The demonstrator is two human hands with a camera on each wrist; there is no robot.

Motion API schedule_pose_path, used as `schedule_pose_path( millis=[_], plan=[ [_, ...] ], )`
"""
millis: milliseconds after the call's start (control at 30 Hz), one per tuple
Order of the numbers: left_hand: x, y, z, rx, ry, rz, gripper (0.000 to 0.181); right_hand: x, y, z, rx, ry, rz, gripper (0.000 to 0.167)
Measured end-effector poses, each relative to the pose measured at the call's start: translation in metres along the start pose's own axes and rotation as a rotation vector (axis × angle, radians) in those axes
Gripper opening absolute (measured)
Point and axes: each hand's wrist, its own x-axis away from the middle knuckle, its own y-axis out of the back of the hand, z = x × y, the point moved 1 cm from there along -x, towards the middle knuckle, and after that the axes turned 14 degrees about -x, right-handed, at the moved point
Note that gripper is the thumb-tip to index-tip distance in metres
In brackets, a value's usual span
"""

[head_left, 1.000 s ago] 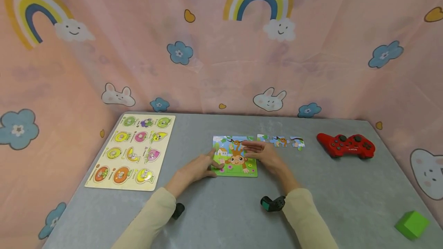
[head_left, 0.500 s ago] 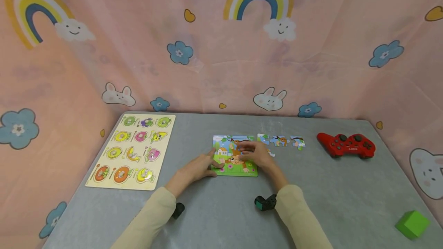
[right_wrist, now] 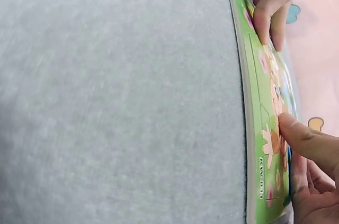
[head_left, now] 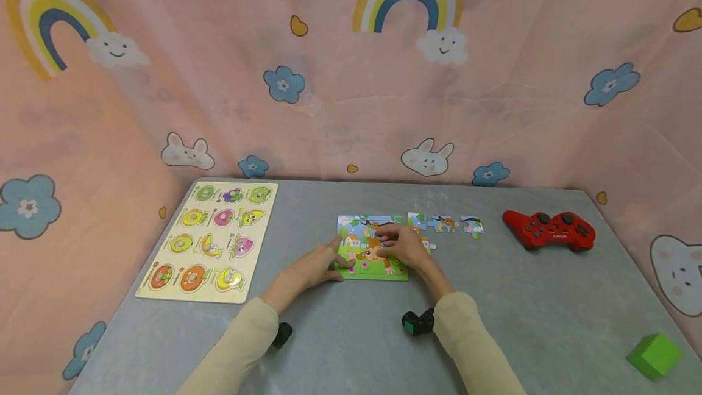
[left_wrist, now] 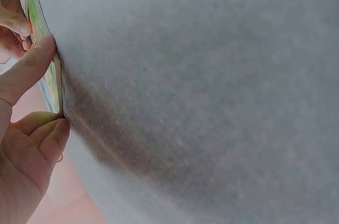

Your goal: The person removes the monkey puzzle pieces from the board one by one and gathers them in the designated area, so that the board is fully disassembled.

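A pink patterned curtain hangs behind the gray counter, where a board of printed fruits lies flat along the left edge from near the back left corner, well apart from the work. The monkey puzzle lies flat near the middle of the counter, nearer the back edge. The work looks partway along: the puzzle's front shows a whole picture with thin seams, but hands hide much of the rest, so I cannot tell which spots are filled. A red game controller rests near the back right corner, out of the way. The left hand holds the puzzle's left end between thumb and fingers, the fingers spread. The right hand covers its right side, thumb touching the picture, fingers bent and apart from the thumb; whether they pinch a piece I cannot tell. A green block sits by the right edge, also clear of the work. Smallest are three loose pieces in a row right of the puzzle and a partly hidden piece beside the right hand; these four seem to be what is left.
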Motion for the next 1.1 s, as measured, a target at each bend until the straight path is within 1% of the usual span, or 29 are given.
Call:
schedule_pose_path(
  millis=[100,333,633,767,833,867,1033,1100],
  plan=[
    [0.0,0.0,0.0,-0.004,0.002,0.003,0.04,-0.001,0.0,0.001,0.031,0.003,0.002,0.036],
    [0.001,0.001,-0.001,0.011,0.005,0.002,0.04,-0.004,-0.002,0.002,0.075,-0.019,-0.008,0.033],
    [0.0,0.001,-0.002,-0.002,0.013,0.0,0.04,-0.002,-0.006,0.009,0.177,0.031,-0.002,0.038],
    [0.001,0.0,-0.002,0.003,0.011,-0.012,0.039,-0.002,-0.007,0.01,0.186,0.059,0.009,0.036],
    [0.001,-0.001,-0.001,0.004,0.01,-0.013,0.038,-0.001,-0.006,0.01,0.149,0.062,0.013,0.035],
    [0.001,-0.001,-0.001,0.003,0.008,-0.014,0.038,-0.001,-0.006,0.009,0.105,0.056,0.017,0.035],
    [0.0,-0.001,-0.001,-0.005,0.003,-0.017,0.039,0.002,0.002,0.001,-0.198,0.015,0.032,0.036],
    [0.0,-0.001,-0.001,-0.009,0.001,-0.021,0.039,0.002,0.006,-0.002,-0.275,-0.001,0.034,0.038]
  ],
)
